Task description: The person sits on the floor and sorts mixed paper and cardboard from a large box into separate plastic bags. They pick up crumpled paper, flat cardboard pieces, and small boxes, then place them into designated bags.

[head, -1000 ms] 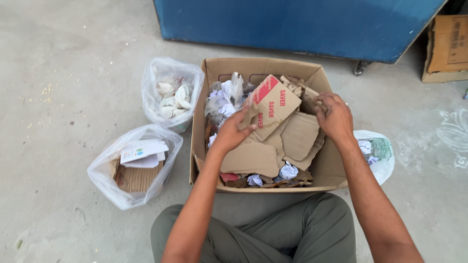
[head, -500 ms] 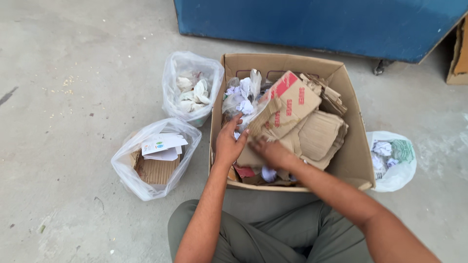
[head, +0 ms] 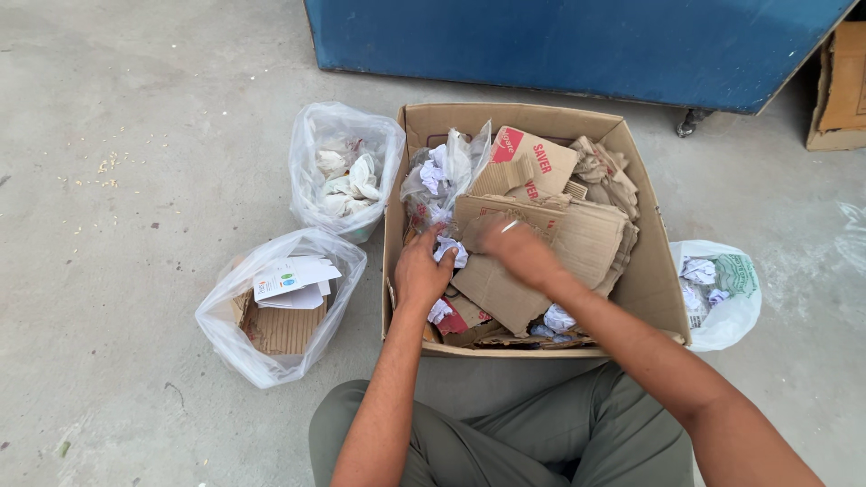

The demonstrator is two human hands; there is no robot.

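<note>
An open cardboard box (head: 651, 271) sits in front of my knees, filled with torn cardboard pieces (head: 591, 239), a red-and-white carton flap (head: 534, 155), a crumpled clear plastic bag (head: 444, 173) and balls of paper. My left hand (head: 418, 272) is inside the box's left side, its fingers pinched around a crumpled white paper ball (head: 450, 253). My right hand (head: 520, 250) reaches across over the cardboard pieces toward the same spot. It is blurred, so its grip is unclear.
Left of the box stand two clear plastic bags, one with white crumpled paper (head: 347, 171) and one with flat cardboard and paper (head: 281, 311). A third bag (head: 719, 290) lies to the right. A blue metal container (head: 577, 45) and another cardboard box (head: 841, 81) stand behind.
My right hand has crossed from the box's right side to the left, beside my left hand. My left hand has dropped lower onto the paper ball. The camera has shifted right.
</note>
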